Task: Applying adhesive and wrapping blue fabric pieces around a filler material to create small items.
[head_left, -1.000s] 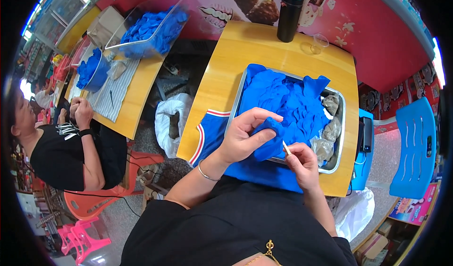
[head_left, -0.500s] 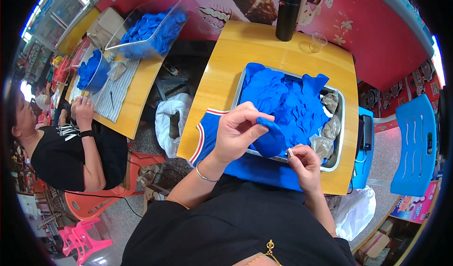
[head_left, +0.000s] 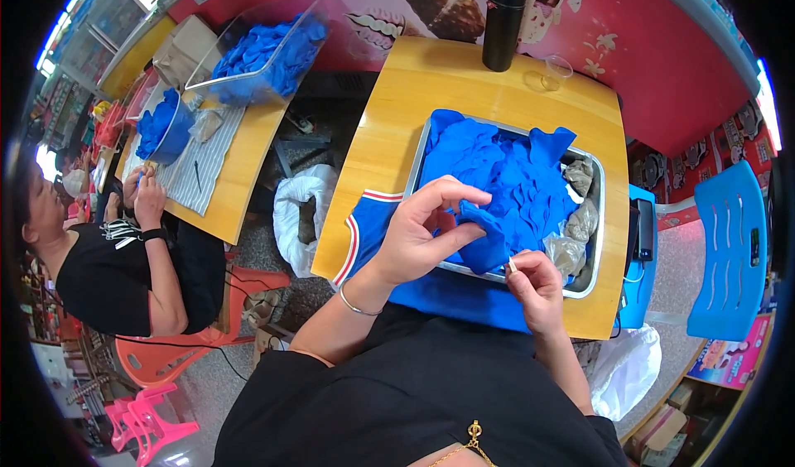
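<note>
My left hand is closed in a pinch on the upper edge of a soft blue piece, thin and limp like cloth or rubber. The piece hangs over the near edge of a metal tray. Close to its lower right edge, my right hand pinches a small pale stick-like thing; its exact kind is too small to tell. A heap of similar blue pieces fills most of the tray. Along the tray's right side lie small clear bags of greyish-brown stuff.
A black flask and a clear plastic cup stand at the back of the wooden table. Blue cloth with striped trim lies at its left. Another person works at the left table, near a clear bin. A blue chair is right.
My left hand has shifted slightly right and its index finger has lifted a little on the blue piece. The right hand has barely moved. The other person's hands have come together.
</note>
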A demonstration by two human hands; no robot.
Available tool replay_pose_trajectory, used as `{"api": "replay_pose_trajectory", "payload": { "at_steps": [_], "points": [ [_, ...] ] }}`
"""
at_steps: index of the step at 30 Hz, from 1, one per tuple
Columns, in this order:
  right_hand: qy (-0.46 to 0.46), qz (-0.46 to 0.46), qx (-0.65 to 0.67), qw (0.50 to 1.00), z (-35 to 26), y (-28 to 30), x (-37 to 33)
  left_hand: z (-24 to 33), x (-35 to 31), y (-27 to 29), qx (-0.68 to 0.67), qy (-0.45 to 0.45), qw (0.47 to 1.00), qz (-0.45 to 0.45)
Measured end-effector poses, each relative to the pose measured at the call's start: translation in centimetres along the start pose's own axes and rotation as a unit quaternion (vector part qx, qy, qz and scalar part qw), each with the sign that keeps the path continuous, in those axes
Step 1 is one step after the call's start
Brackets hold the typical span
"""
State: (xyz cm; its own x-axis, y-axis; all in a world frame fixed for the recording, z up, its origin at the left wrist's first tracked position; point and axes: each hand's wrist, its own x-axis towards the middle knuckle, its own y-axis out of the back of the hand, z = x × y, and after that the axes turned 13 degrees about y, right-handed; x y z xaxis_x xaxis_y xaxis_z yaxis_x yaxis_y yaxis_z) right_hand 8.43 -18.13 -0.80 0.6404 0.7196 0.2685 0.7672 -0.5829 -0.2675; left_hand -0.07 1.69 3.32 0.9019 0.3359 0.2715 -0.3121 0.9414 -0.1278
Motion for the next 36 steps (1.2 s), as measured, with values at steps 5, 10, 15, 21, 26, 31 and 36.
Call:
{"api": "replay_pose_trajectory", "payload": {
  "at_steps": [5, 10, 15, 21, 26, 31, 36],
  "points": [
    [0.035, 0.003, -0.043, 0.998, 0.0, 0.4, -0.1, 1.2, 0.0, -0.2, 0.072, 0.017, 0.997, 0.006],
    [0.046, 0.013, -0.057, 0.997, -0.2, 0.4, -0.1, 1.1, -0.5, -0.4, -0.100, 0.042, 0.993, -0.044],
    [0.062, -0.001, -0.074, 0.995, 0.5, 0.4, -0.3, 1.5, -0.4, -0.3, -0.084, 0.030, 0.995, -0.050],
    [0.020, -0.033, 0.001, 0.999, 0.3, 0.8, -0.6, 0.4, 0.0, 0.1, -0.080, -0.031, 0.995, -0.050],
    [0.024, -0.060, 0.012, 0.998, 0.3, 0.3, -0.3, -0.4, -0.1, -0.4, -0.172, -0.033, 0.983, -0.057],
    [-0.039, -0.092, 0.110, 0.989, 0.4, 0.8, -0.7, -1.1, 0.1, -0.3, -0.211, -0.023, 0.974, -0.079],
    [-0.032, -0.069, 0.087, 0.993, 0.6, 0.7, -0.7, -1.3, 0.3, -0.4, -0.214, -0.029, 0.973, -0.085]
  ]
}}
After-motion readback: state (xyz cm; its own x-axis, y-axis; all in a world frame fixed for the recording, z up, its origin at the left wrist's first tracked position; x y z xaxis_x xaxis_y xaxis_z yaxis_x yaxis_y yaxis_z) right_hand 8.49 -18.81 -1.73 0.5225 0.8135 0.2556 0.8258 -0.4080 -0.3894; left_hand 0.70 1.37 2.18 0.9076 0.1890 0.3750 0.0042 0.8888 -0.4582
